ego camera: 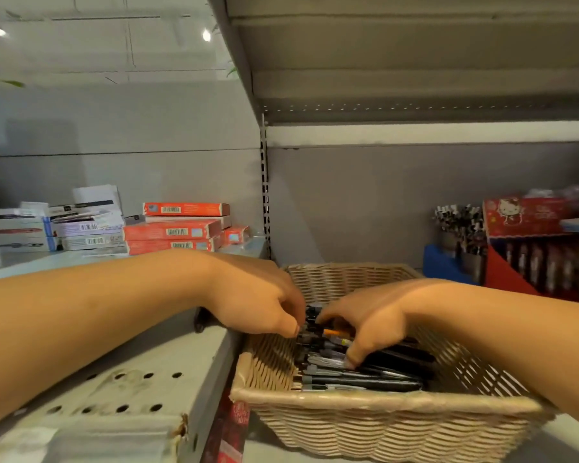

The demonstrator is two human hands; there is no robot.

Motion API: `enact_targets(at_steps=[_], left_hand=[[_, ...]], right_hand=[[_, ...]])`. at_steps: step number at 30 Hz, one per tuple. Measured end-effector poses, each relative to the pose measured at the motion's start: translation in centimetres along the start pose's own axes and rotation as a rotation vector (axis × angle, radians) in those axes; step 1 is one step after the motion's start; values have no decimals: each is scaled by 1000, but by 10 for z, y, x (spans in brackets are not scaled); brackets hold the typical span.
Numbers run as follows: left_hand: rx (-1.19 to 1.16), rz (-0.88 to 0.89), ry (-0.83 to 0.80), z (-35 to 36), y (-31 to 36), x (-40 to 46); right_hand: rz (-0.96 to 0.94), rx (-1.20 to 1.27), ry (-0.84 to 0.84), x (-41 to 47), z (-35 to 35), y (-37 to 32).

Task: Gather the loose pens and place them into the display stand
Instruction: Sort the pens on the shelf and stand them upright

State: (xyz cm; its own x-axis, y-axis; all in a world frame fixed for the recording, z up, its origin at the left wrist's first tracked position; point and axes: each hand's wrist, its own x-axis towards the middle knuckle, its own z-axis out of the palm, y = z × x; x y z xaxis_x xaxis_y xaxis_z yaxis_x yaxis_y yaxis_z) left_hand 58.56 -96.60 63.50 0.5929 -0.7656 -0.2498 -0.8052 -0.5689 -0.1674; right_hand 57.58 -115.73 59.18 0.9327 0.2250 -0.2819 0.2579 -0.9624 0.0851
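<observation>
I have both hands down in a wicker basket (pixel 375 426) that sits on the lower shelf near me, its near rim running across the bottom of the view. A heap of pens (pixel 365 372), mostly black and grey with one orange barrel showing between my hands, lies along the basket floor, pointing left to right. My left hand (pixel 258 295) reaches in over the basket's left rim with its fingers (pixel 293 325) curled down onto the left ends of the pens; they seem to pinch a few, though I cannot tell how many. My right hand (pixel 375 319) comes in from the right, fingers bent and bunched on top of the heap, the thumb pressed down on the grey-tipped pens near the middle; whether it truly grips one I cannot tell. The two hands are just beside each other, nearly touching. At the far right on the same shelf stands a red display stand (pixel 528 248) with a cartoon cat header, dark pens ranked in its tiers, well apart from the basket. To the far left, on a higher shelf (pixel 141 372) with perforated holes, red boxes (pixel 178 232) and white boxes (pixel 64 228) are stacked.
</observation>
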Motion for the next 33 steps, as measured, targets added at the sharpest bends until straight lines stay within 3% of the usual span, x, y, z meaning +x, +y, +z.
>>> enact_targets(at_steps=[11,14,18,24,30,33], left_hand=[[-18,36,76,-6,1,-25],[-59,-4,173,-10,-8,-29],[-207,-153,421,-19,-37,-35],[-308,-266,624,-25,-97,-71],[-173,-596,538,18,-181,-125],[-186,-621,434,39,-205,-134]], right_hand=[[48,47,-57,-5,-10,-7],[35,75,57,-14,-22,-17],[9,160,252,-27,-49,-37],[21,280,401,-31,-84,-85],[131,280,388,-8,-101,-147],[247,115,380,2,-102,-168]])
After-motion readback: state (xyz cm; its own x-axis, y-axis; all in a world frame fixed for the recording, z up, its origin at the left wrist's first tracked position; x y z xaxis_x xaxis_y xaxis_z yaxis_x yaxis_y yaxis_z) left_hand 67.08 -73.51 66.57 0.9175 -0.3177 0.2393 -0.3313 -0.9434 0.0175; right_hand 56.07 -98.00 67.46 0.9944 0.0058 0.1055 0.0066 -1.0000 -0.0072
